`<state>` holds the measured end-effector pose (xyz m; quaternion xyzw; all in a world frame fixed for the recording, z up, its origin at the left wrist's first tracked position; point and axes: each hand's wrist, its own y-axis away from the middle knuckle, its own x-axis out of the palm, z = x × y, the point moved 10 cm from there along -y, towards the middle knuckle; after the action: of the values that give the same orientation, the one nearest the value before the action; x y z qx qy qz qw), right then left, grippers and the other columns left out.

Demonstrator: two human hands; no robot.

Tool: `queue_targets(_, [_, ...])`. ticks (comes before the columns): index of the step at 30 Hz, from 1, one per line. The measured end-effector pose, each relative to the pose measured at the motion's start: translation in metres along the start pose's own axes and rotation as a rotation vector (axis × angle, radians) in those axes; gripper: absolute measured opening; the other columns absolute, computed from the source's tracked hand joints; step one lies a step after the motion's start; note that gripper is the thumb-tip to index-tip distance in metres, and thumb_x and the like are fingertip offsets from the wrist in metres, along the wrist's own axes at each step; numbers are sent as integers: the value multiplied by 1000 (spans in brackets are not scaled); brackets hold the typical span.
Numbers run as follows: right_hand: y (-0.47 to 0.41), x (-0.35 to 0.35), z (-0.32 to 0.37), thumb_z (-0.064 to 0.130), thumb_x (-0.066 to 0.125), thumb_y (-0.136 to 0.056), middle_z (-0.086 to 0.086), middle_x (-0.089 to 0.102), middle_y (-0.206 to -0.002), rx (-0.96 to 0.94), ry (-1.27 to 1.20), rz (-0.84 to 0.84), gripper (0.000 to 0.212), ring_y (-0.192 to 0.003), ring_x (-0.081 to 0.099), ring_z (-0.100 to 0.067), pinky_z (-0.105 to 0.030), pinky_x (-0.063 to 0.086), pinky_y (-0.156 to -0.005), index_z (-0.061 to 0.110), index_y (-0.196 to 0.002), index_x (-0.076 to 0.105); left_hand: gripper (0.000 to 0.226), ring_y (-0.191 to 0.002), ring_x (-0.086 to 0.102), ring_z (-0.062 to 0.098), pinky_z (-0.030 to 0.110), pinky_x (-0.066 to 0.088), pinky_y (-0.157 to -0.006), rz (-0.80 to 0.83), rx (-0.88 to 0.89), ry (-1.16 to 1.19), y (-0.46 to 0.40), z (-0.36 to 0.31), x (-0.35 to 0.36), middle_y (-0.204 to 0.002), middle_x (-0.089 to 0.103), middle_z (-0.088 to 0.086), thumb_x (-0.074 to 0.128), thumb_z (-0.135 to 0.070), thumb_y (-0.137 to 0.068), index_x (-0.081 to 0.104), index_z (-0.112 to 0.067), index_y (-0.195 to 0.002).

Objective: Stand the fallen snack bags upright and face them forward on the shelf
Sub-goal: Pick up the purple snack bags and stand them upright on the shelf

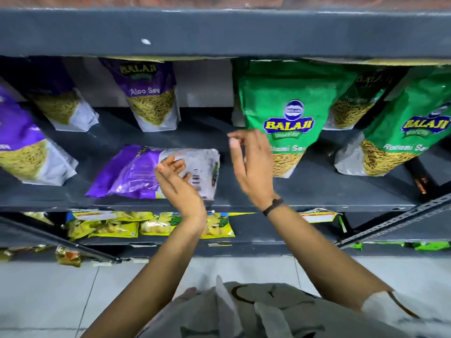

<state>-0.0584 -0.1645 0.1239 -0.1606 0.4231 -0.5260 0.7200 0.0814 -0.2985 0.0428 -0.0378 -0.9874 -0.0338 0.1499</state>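
A purple and white snack bag [136,172] lies flat on the dark shelf [317,189], back side up with its barcode showing. My left hand [175,179] hovers just over its right half, fingers apart, holding nothing. My right hand [251,167] is raised to the right of that bag, fingers spread and empty, in front of an upright green Balaji bag [288,113]. Other purple bags stand upright: one at the back [151,98] and one at the far left [24,147]. Another green bag [402,137] stands at the right.
The shelf above [219,32] overhangs the bag tops. A lower shelf holds yellow snack packets [117,225]. A slotted metal upright [402,220] slants across the lower right. Pale floor tiles [61,289] lie below.
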Motion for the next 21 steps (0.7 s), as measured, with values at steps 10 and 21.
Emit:
queue_targets(10, [-16, 221, -40, 47, 34, -98, -16, 46, -147, 264, 437, 1255, 59, -135, 43, -28, -32, 31, -109, 4, -136, 47, 29, -75, 49, 22, 31, 44, -69, 101, -906, -61, -34, 90, -80, -91, 49, 9, 41, -42, -94, 48, -15, -88])
queue_targets(21, [-8, 213, -41, 39, 59, -90, -17, 63, -130, 533, 83, 1124, 44, -121, 57, -31, -38, 43, -105, 9, -122, 63, 16, -71, 54, 25, 43, 54, -78, 157, -783, -191, -82, 69, -76, -76, 53, 12, 48, -15, -93, 51, -6, -80])
